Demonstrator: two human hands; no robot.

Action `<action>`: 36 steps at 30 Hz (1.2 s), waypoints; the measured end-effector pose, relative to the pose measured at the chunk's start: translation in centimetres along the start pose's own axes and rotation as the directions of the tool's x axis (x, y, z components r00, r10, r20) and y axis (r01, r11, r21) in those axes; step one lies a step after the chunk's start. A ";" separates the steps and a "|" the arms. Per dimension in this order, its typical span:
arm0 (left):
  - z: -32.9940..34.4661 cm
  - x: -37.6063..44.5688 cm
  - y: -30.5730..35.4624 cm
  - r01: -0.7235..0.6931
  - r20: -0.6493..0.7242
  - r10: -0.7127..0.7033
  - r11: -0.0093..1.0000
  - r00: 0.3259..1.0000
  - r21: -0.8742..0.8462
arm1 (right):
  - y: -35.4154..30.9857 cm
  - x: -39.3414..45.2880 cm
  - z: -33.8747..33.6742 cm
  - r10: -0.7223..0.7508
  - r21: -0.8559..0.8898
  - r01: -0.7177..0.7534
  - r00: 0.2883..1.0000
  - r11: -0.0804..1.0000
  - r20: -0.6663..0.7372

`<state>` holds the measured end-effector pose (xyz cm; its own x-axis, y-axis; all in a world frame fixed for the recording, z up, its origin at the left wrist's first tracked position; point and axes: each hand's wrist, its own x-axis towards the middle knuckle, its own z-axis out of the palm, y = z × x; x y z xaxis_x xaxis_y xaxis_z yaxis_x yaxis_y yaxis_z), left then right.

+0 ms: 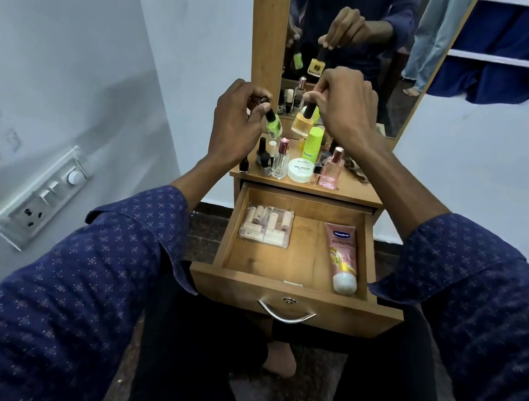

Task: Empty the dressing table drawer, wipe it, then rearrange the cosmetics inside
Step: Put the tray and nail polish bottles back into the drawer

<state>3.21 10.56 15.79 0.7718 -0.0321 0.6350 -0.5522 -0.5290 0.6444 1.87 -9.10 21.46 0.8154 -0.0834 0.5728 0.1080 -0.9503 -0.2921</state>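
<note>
Head view: both hands are raised over the crowded tabletop (pixel 354 193), each with its fingers pinching a nail polish bottle by the black cap. The left hand (pixel 234 119) holds the green bottle (pixel 37 88) tilted; the right hand (pixel 344 105) holds the orange bottle (pixel 303 122) hanging almost upright. The risk I see is a slip: a grip on the cap alone could let a glass bottle swing, drop among the perfume bottles below and topple them, or a loose cap could unscrew. The drawer (pixel 293 295) stands pulled open, not yet empty, with a clear box of small tubes (pixel 266 225) at back left and a pink Vaseline tube (pixel 342 257) along the right wall
</note>
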 end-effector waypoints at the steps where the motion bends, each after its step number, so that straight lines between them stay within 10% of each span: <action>1: 0.1 -0.2 0.1 0.014 0.015 -0.014 1.000 1.000 -0.015 | 0.0 -0.4 -0.4 0.010 0.003 -0.010 1.000 1.000 0.008; 19: -0.4 -10.8 -3.2 0.064 0.514 -0.127 0.988 0.848 0.137 | 0.0 -13.2 4.9 0.189 0.103 -0.259 0.877 0.960 0.442; 36: -0.6 -14.3 -7.5 -0.121 0.610 -0.181 0.900 0.772 0.420 | -2.9 -19.5 14.3 0.284 0.260 -0.502 0.766 0.825 0.578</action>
<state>-3.87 15.56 2.13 0.8875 -0.4465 0.1136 -0.4579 -0.8278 0.3241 -6.18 -0.45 0.15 0.9833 -0.1600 -0.0867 -0.1722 -0.6643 -0.7274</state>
